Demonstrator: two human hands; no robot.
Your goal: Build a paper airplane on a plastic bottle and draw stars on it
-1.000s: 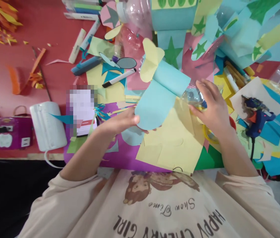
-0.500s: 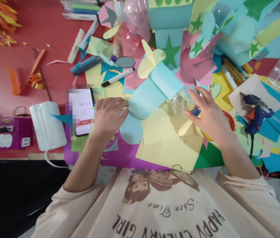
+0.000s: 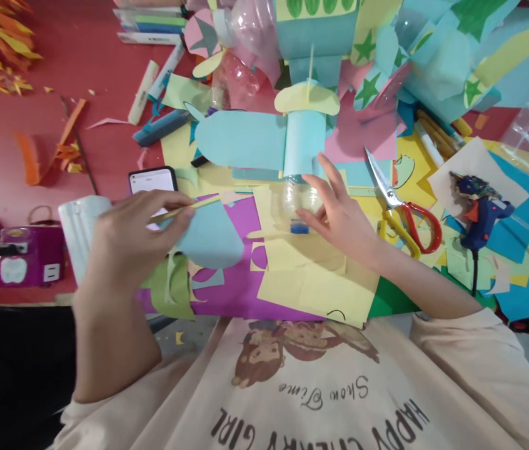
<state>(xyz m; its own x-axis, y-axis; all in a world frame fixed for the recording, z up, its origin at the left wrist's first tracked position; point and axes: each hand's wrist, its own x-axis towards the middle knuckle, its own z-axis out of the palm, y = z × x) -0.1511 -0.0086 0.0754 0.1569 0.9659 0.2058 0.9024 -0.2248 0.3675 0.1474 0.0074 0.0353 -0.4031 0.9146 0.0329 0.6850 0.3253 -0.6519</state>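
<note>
My left hand (image 3: 128, 240) is raised over the table's near left and pinches a light blue rounded paper cutout (image 3: 211, 237) together with a thin yellow strip. My right hand (image 3: 339, 215) rests its fingers on the neck end of a clear plastic bottle (image 3: 299, 197) with a blue cap. The bottle is wrapped in light blue paper (image 3: 302, 142), with a blue paper wing (image 3: 241, 140) sticking out to its left and a yellow tail piece (image 3: 306, 99) at its far end. It lies on yellow paper sheets (image 3: 321, 275).
Red-handled scissors (image 3: 403, 212) lie right of my right hand. A blue glue gun (image 3: 480, 212) stands further right. A phone (image 3: 152, 181), a white device (image 3: 79, 231) and a purple power strip (image 3: 25, 256) sit at left. Markers (image 3: 145, 90) and paper crafts crowd the back.
The paper-wrapped bottle turned so it points away from me, wing out to the left. My left hand let go of it, moved left and picked up a blue cutout. The scissors are now uncovered.
</note>
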